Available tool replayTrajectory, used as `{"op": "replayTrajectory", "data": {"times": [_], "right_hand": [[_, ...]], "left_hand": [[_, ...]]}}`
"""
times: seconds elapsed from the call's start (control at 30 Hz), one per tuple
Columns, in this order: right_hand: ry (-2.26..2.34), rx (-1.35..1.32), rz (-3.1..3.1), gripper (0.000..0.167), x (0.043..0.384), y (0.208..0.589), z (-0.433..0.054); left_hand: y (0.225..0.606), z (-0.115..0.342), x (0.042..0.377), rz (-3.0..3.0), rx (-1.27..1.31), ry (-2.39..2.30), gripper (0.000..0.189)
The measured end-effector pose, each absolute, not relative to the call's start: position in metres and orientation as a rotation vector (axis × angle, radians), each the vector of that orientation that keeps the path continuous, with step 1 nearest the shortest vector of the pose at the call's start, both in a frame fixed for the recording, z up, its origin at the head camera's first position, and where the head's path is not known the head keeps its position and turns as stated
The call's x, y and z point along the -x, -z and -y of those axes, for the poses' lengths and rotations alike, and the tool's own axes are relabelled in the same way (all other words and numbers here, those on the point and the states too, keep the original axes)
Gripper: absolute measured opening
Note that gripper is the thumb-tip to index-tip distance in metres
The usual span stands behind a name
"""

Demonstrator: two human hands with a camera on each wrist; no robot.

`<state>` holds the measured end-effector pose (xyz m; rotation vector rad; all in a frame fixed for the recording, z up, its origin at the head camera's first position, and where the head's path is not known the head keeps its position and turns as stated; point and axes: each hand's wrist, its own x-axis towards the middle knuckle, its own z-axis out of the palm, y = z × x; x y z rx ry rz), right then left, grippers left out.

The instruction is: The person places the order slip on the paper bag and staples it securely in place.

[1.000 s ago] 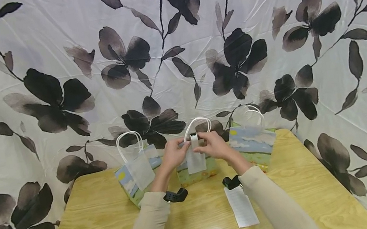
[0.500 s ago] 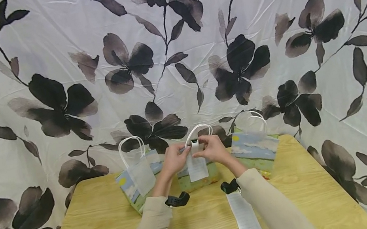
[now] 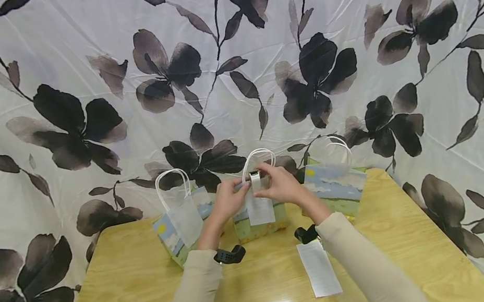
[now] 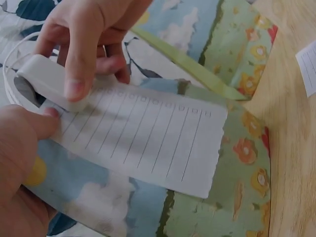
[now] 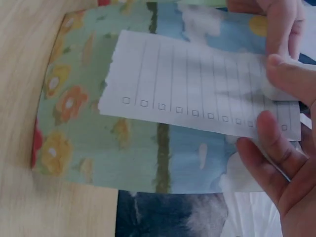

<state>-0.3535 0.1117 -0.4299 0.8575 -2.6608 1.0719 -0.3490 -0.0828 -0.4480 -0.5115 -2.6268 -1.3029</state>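
Observation:
At the middle paper bag (image 3: 262, 229), painted with sky and flowers, both hands meet at the top edge under its white handles. A lined checklist slip (image 4: 143, 133) lies flat against the bag's front. My left hand (image 3: 228, 199) pinches the slip's upper corner together with the bag's rim, thumb in front. With thumb and fingers my right hand (image 3: 281, 185) grips a small white stapler (image 4: 49, 79), its body over the slip's top end at the rim. In the right wrist view the stapler is mostly hidden behind the fingers.
To the left stands a matching bag (image 3: 167, 236) with a white slip (image 3: 187, 223) on its front; another bag (image 3: 335, 184) stands to the right. A loose lined slip (image 3: 320, 269) lies on the wooden table (image 3: 118, 297) near the right forearm. Behind hangs a floral cloth (image 3: 231, 84).
The right hand's fingers have shifted slightly around the stapler, the index finger arching higher. The left hand keeps its hold, and the bags stay in place while the head view tilts a little.

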Motion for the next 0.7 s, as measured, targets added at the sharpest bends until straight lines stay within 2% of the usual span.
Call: {"op": "replayTrajectory", "data": {"times": [0.43,0.7], "right_hand": [[-1.090,-0.860,2.709,0.047,0.345,0.421,-0.118],[-1.243,-0.832,2.711,0.045,0.336,0.417,-0.116]], "left_hand": [[0.444,0.081,0.344,2.679,0.627,1.122,0.021],[0.439,0.078,0.342,2.700,0.638,1.002,0.031]]}}
